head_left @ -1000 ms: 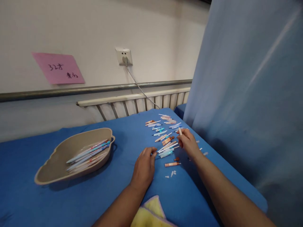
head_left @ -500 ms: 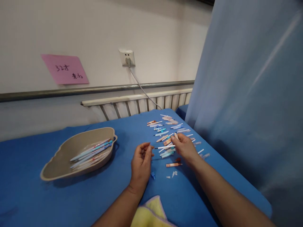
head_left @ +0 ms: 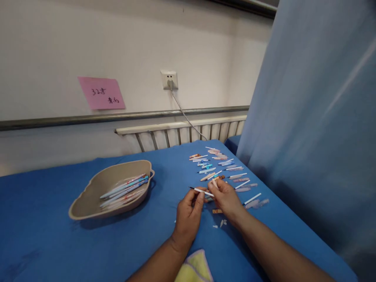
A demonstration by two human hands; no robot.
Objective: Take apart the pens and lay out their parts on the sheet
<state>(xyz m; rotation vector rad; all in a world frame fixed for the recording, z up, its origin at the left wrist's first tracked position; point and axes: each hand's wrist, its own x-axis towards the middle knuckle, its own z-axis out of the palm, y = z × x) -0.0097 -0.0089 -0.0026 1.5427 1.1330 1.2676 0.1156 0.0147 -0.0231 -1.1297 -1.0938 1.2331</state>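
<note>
Refill [head_left: 207, 193] now reaches from the left hand [head_left: 188, 213], fingertips pinching it, to the right hand [head_left: 230, 199], whose fingers grip a pale barrel [head_left: 215, 183]. Drawn closer together, both hands now share one piece.

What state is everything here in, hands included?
Left hand: closed on a dark-tipped white stick.
Right hand: pinching a short pale piece.
Tan tray: holding pens.
Loose pen parts: spread over the blue surface.
Plug: in the wall socket.
Pink note: handwritten, on the wall.
Yellow cloth: folded, partly out of view.
Curtain: hanging.
</note>
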